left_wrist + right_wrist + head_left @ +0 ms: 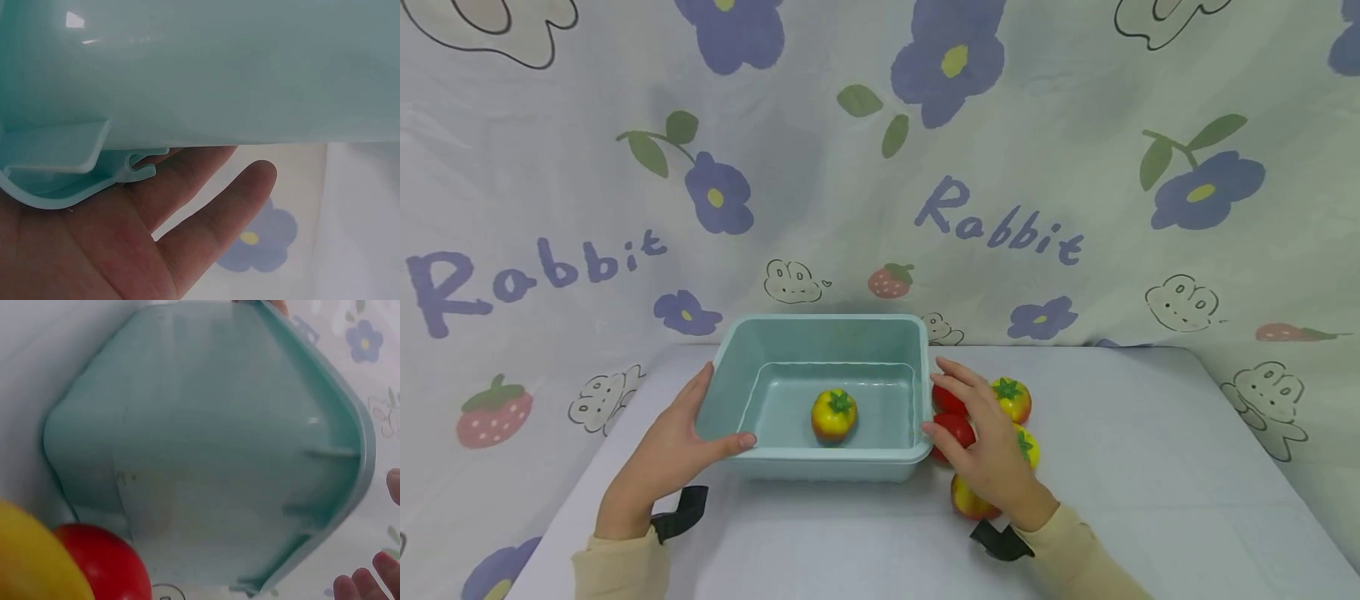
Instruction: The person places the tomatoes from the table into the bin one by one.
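Observation:
A light teal plastic basin [827,465] stands on the table, with one yellow-red fruit with a green leafy top [833,417] inside. My left hand [662,446] grips its left end, the thumb over the front rim and the fingers along the outside; the left wrist view shows those fingers beneath the rim [47,201]. At the basin's right end, my right hand [988,450] hovers with fingers spread, its fingertips [353,584] apart from the wall in the right wrist view. Two red fruits [953,432] and several yellow-red fruits [973,498] lie under and around it.
The white tabletop [1165,467] extends to the right of the fruits. Behind it hangs a pale cloth [820,217] printed with flowers, rabbits and lettering. A black strap [681,512] is on the left wrist and another [1002,540] on the right.

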`<state>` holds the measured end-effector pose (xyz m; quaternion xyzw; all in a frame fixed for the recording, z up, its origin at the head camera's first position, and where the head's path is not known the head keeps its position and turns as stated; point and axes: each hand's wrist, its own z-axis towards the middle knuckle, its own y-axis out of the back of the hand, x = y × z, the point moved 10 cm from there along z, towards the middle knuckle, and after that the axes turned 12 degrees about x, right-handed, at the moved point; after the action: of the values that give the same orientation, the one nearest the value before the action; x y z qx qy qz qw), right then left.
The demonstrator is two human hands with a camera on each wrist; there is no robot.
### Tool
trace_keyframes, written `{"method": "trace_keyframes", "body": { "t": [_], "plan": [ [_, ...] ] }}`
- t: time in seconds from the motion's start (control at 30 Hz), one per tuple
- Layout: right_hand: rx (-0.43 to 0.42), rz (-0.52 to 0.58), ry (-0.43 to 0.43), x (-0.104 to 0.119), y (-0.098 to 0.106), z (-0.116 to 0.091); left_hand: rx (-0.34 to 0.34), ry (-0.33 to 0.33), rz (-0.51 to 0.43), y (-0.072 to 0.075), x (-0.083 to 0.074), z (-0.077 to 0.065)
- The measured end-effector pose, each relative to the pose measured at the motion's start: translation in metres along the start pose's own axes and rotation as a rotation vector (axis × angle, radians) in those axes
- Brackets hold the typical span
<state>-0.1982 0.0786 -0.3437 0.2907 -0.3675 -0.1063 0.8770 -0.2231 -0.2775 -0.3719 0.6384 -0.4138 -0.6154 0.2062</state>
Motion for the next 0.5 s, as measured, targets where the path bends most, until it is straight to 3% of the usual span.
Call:
{"method": "trace_keyframes", "body": {
  "t": [0.33,0.5],
  "plan": [
    [-0.05,-0.087,-0.078,-0.03,0.031,0.001,-0.001,-0.009,-0.001,0.0,-0.002,0.0],
    [-0.07,-0.064,-0.089,-0.045,0.046,0.001,0.0,-0.013,0.003,0.0,-0.001,0.0]
  ]
}}
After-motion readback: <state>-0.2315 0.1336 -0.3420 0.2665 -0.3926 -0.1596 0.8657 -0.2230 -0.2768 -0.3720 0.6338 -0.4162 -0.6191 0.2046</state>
